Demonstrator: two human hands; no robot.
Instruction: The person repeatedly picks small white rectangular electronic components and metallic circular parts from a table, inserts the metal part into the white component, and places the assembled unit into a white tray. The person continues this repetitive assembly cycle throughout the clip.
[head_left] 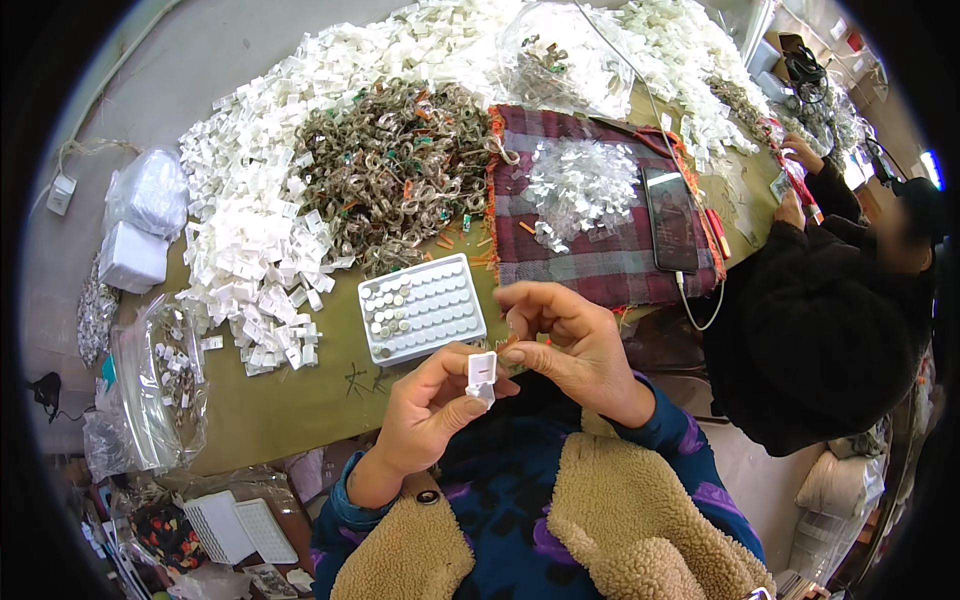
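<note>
In my left hand (pixel 432 402) is a small white plastic case (pixel 482 370) with its flap hanging down, pinched between thumb and fingers. My right hand (pixel 580 350) is closed right beside it, thumb against forefinger; a small orange-brown bit shows at the fingertips, too small to name. Just beyond my hands lies a white tray (pixel 448 300) with rows of round pockets; several silver button cells (pixel 385 312) sit in its left part. To the left, a large heap of white plastic cases (pixel 250 270) spreads over the table, next to a pile of brownish looped strips (pixel 390 170) with green and orange bits.
A plaid cloth (pixel 610 270) bears clear plastic flakes (pixel 580 185), a phone (pixel 670 215) on a white cable and red-handled scissors (pixel 655 140). Another person (pixel 810 330) in dark clothes works at the right. Plastic bags (pixel 160 380) stand at the table's left edge.
</note>
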